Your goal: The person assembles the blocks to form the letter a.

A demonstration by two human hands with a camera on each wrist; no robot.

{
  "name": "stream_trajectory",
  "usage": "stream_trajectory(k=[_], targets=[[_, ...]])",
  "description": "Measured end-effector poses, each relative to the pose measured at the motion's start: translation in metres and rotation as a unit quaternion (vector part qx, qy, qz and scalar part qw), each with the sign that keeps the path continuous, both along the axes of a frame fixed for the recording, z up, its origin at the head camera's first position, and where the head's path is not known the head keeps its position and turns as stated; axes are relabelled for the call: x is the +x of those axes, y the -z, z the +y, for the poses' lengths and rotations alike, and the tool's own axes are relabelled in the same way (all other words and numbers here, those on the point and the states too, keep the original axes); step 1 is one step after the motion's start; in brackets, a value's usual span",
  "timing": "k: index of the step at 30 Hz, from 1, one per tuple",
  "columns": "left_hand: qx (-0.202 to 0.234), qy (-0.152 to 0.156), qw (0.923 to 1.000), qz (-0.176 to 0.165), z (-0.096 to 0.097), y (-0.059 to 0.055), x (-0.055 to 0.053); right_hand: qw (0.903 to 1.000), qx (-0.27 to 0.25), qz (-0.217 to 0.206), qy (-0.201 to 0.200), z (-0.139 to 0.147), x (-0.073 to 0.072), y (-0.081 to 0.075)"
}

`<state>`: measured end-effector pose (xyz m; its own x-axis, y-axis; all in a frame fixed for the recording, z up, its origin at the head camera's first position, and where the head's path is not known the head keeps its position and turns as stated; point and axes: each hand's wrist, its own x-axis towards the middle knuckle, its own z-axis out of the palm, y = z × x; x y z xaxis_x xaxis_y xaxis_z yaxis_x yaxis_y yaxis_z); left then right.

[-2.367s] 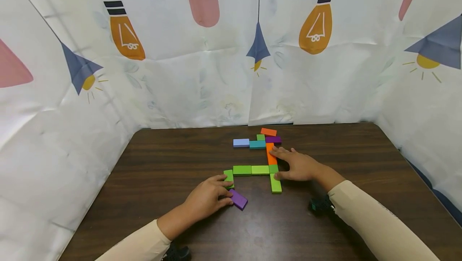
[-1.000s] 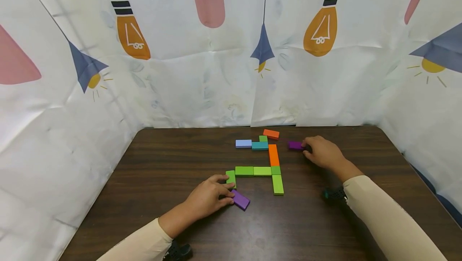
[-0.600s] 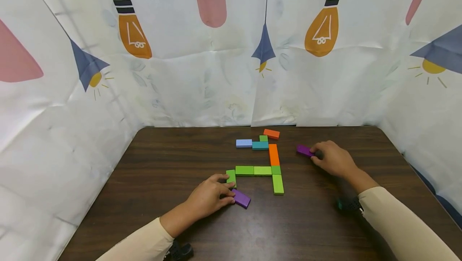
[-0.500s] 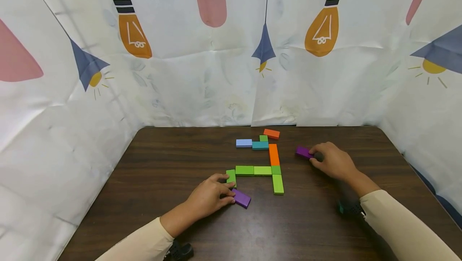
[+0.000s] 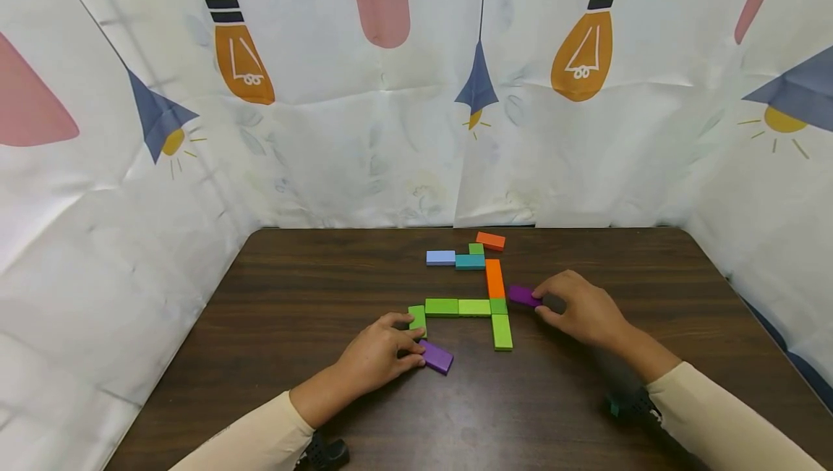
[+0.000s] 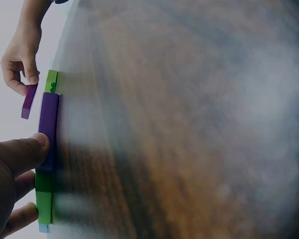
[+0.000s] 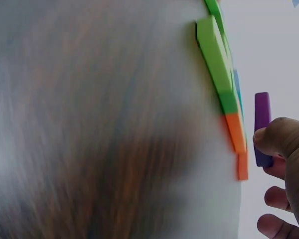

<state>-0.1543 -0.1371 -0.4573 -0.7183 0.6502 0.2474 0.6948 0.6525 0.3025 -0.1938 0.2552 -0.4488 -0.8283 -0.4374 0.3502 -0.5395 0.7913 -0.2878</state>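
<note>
My right hand (image 5: 582, 308) pinches one end of a dark purple block (image 5: 523, 296) between thumb and finger. In the right wrist view that dark purple block (image 7: 262, 109) appears above the table's edge line, apart from the row. Its free end sits close to the orange block (image 5: 494, 279) and the small green block (image 5: 497, 306) in the head view. My left hand (image 5: 374, 355) holds the left end of a lighter purple block (image 5: 437, 357), thumb against its side (image 6: 49, 117). Other left fingers touch an upright green block (image 5: 418, 320).
Light green blocks (image 5: 473, 308) run in a row, with another green block (image 5: 502, 332) below its right end. Farther back lie a light blue block (image 5: 440, 258), a teal block (image 5: 470, 262), a small green block (image 5: 476, 248) and a tilted orange block (image 5: 491, 241). Printed cloth (image 5: 325, 153) surrounds the brown table (image 5: 293, 297).
My right hand has taken the dark purple block from beside the teal block's end. It moved it right, then back left and nearer me. My left hand stays put.
</note>
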Motion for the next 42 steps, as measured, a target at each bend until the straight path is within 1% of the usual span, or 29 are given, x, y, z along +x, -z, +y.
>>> stream_trajectory(k=[7,12,16,20,27,32,38,42], targets=[[-0.002,0.000,1.0000,-0.008,0.000,-0.001,0.000,0.9986,0.002,0.016,-0.050,-0.018,0.011,-0.002],[-0.004,-0.001,0.9999,-0.011,0.000,-0.001,0.000,0.9972,0.002,0.008,-0.074,-0.028,0.016,-0.003],[-0.005,0.000,0.9998,-0.019,-0.001,-0.002,-0.001,0.9950,0.002,0.005,-0.100,-0.034,0.019,-0.002],[-0.008,0.002,0.9997,-0.025,-0.002,-0.003,-0.001,0.9919,0.001,0.017,-0.126,-0.041,0.023,-0.001],[-0.005,0.000,0.9997,-0.024,-0.002,-0.003,-0.001,0.9866,0.004,0.041,-0.158,-0.053,0.030,0.000],[-0.006,-0.001,0.9997,-0.023,-0.002,-0.003,-0.001,0.9840,0.005,0.045,-0.172,-0.061,0.034,0.003],[-0.004,0.000,0.9996,-0.027,-0.002,-0.003,-0.001,0.9808,0.017,0.051,-0.188,-0.067,0.038,0.005],[-0.003,0.000,0.9995,-0.030,-0.002,-0.004,0.000,0.9799,0.024,0.050,-0.192,-0.070,0.040,0.007]])
